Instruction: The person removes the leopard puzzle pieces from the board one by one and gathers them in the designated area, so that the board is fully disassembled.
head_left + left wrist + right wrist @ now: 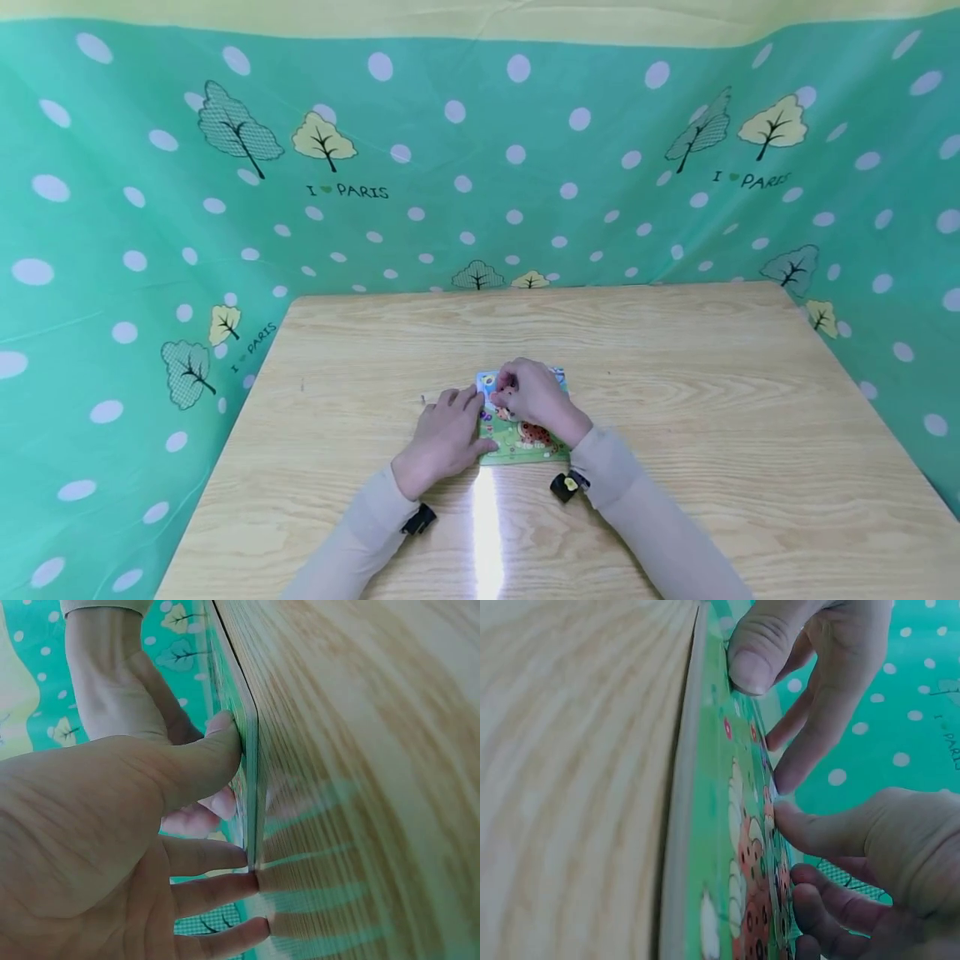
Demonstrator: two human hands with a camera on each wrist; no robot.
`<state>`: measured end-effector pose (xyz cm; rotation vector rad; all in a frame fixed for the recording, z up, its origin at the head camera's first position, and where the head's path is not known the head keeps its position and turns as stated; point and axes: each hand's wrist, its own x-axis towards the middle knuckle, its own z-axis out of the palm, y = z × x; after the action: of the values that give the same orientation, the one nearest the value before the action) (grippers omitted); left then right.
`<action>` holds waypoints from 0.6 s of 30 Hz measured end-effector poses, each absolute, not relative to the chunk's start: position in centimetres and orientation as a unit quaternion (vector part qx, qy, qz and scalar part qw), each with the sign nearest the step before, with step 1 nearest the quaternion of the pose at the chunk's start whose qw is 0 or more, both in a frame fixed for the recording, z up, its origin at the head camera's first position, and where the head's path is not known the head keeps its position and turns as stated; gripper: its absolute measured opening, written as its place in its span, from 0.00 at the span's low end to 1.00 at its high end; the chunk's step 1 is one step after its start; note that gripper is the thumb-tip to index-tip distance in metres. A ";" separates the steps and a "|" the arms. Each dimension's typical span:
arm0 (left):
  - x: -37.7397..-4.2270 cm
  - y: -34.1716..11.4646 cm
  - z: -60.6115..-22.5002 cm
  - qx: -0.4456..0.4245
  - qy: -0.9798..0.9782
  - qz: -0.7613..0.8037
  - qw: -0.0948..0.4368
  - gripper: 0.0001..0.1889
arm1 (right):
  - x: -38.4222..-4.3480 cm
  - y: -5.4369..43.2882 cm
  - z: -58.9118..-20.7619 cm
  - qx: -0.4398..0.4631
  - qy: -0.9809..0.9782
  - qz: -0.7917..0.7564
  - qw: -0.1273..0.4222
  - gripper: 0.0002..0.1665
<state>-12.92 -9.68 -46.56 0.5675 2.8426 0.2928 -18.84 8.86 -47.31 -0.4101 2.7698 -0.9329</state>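
Note:
A thin picture puzzle board (517, 457) lies flat on the table, showing a spotted animal on green grass under a blue sky. My left hand (448, 429) rests at its left side, fingers nearly straight. In the left wrist view, its thumb (225, 742) presses on the board's face while the fingertips touch the edge and the tabletop. Over the upper middle of the board, my right hand (528, 392) has its thumb and fingers curled together around a small spotted puzzle piece (512, 390), mostly hidden by the fingers. The right wrist view shows that thumb (802, 829) right at the board's surface.
The wooden table (675, 375) extends on both sides of the board. A green dotted curtain (487, 150) with printed trees stands behind it and at the sides. Dark wrist-worn devices (418, 520) sit under both sleeves. A bright light streak crosses the near tabletop.

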 end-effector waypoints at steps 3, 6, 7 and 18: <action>-12.9 -9.8 -46.5 0.195 0.969 0.102 0.110 0.45 | -19.0 9.1 -47.3 -0.138 0.933 -0.316 0.099 0.23; -12.9 -9.8 -46.4 0.196 0.969 0.105 0.110 0.45 | -19.3 9.4 -47.2 -0.143 0.933 -0.312 0.107 0.31; -12.9 -9.8 -46.5 0.196 0.969 0.105 0.112 0.45 | -19.4 9.5 -47.3 -0.147 0.932 -0.311 0.111 0.32; -12.9 -9.8 -46.7 0.199 0.969 0.102 0.107 0.45 | -19.4 10.0 -46.9 -0.170 0.926 -0.311 0.134 0.28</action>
<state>-12.94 -9.83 -46.67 0.5855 2.8521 0.3008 -19.44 10.03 -46.92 -0.4920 2.6823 -0.9001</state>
